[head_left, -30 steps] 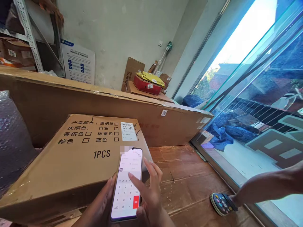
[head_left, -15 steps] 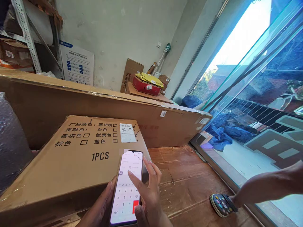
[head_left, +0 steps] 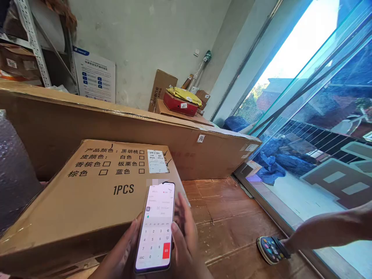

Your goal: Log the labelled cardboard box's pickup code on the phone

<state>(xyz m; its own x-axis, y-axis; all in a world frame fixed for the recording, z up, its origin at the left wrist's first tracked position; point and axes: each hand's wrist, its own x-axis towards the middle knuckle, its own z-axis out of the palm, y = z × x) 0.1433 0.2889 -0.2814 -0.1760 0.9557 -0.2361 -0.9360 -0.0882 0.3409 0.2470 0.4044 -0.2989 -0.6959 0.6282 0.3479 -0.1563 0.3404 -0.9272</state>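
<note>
A smartphone (head_left: 155, 228) with a lit screen showing a number keypad and a red button stands upright low in the middle. My left hand (head_left: 119, 254) grips its left edge, thumb along the side. My right hand (head_left: 183, 232) is against the phone's right edge, thumb on the rim and fingers stretched up behind it. Just behind the phone lies a tilted cardboard box (head_left: 87, 193) printed with "1PCS", Chinese text and check boxes. A white shipping label (head_left: 157, 161) is stuck near the box's top right corner.
A long flat carton (head_left: 116, 131) stands on edge behind the box. Bubble wrap (head_left: 14, 170) is at the left. Metal shelving (head_left: 35, 42) and a wall notice (head_left: 97, 77) are behind. Another person's limb (head_left: 328, 230) ends at a dotted shoe (head_left: 271, 250) by the glass wall (head_left: 319, 116).
My right index finger, which hovered over the keypad, has drawn back off the screen. That hand now rests along the phone's right edge. The view shifted slightly.
</note>
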